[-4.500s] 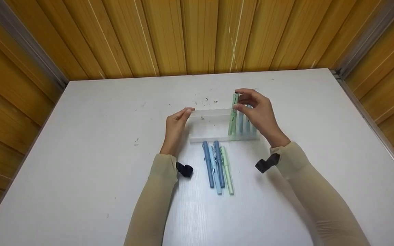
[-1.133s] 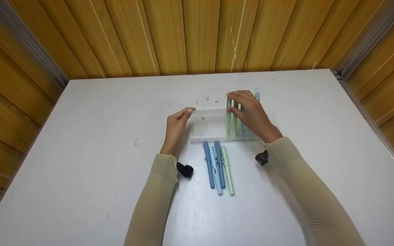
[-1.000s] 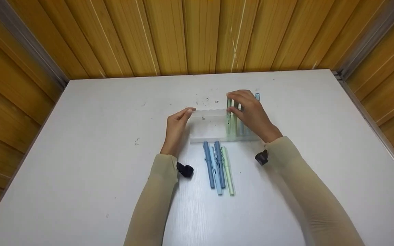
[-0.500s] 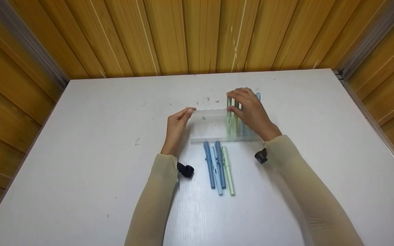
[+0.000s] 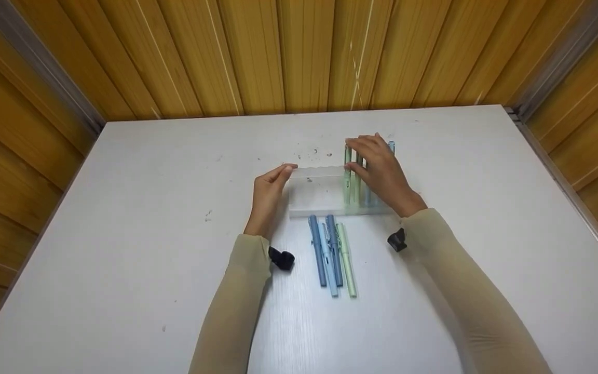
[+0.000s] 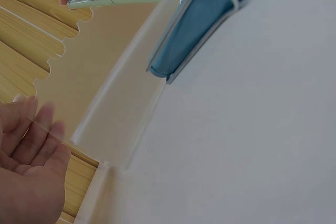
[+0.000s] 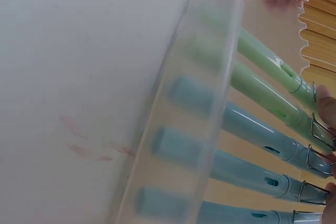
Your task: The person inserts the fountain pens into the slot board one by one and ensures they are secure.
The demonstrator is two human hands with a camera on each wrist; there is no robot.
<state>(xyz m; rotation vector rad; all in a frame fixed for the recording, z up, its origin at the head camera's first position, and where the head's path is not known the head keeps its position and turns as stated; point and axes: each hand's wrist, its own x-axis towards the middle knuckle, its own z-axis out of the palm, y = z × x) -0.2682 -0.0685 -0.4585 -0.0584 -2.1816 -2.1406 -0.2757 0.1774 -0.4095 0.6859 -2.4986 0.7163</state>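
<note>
My left hand (image 5: 267, 200) pinches the upper left corner of a clear pen stand (image 5: 314, 193) with a scalloped top edge. At its right half, my right hand (image 5: 386, 174) holds the cap end of a light green pen (image 7: 270, 61), thumb on the cap and a fingertip at its top. That pen stands in the rack, its lower end behind the frosted front ledge. Beside it, another green pen (image 7: 262, 95) and several blue pens (image 7: 252, 127) stand in a row, partly hidden behind the right hand in the head view.
In front of the stand, two dark blue pens (image 5: 317, 254), a light blue pen (image 5: 330, 270) and a light green pen (image 5: 349, 265) lie side by side on the white table (image 5: 122, 270). Yellow wood-look panels (image 5: 299, 57) rise behind the table.
Since the oldest frame, the green pen in my right hand has gone from tilted to upright in the stand, left of the other green one. During the last second both hands barely move.
</note>
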